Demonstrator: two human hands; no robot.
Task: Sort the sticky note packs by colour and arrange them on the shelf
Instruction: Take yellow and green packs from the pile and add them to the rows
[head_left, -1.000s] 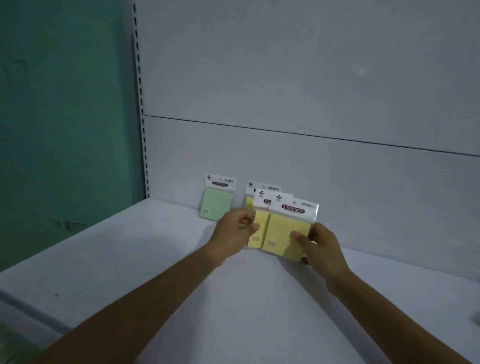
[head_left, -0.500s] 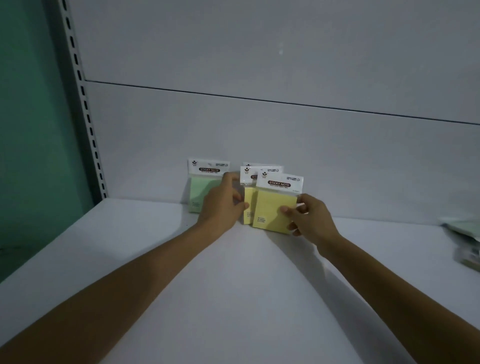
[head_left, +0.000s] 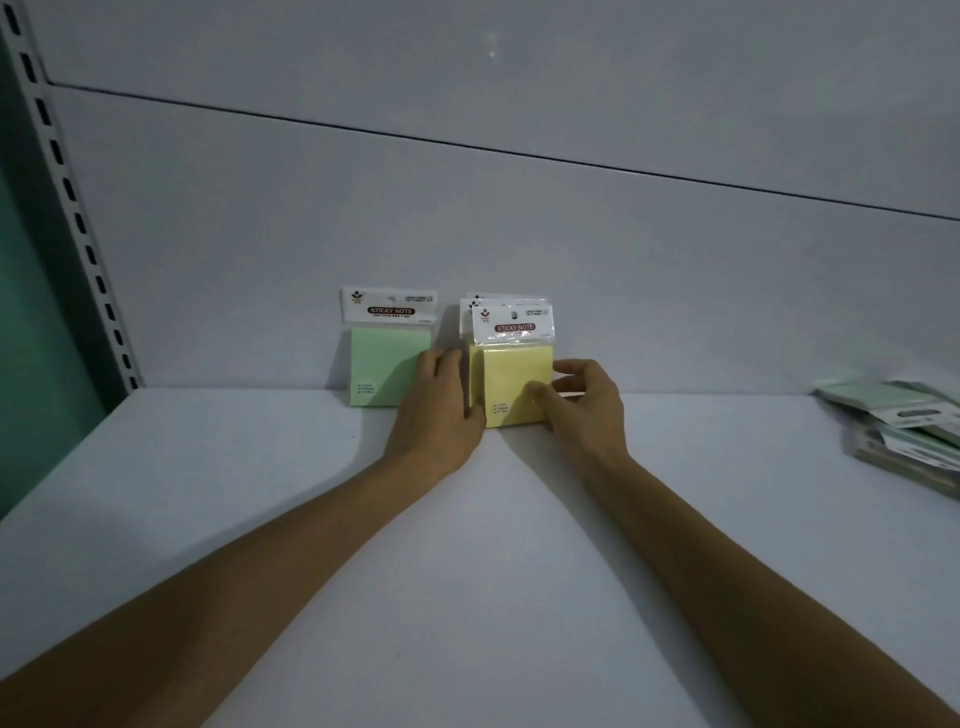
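A green sticky note pack (head_left: 387, 358) leans upright against the back panel of the white shelf (head_left: 467, 545). Just to its right stands a row of yellow sticky note packs (head_left: 514, 371), one behind another, the front one showing its "STICKY NOTE" header. My left hand (head_left: 439, 405) lies with straight fingers against the left side of the yellow packs. My right hand (head_left: 582, 400) grips the front yellow pack at its right edge, thumb on its face and fingers curled behind.
A loose pile of more packs (head_left: 904, 426), mostly green, lies flat at the shelf's right edge. A slotted upright (head_left: 72, 208) and a green wall (head_left: 31, 338) close the left side.
The front yellow pack has been pushed back upright against the ones behind it, squaring the row. Both hands moved with it toward the back panel. The view shifted right, showing the pile.
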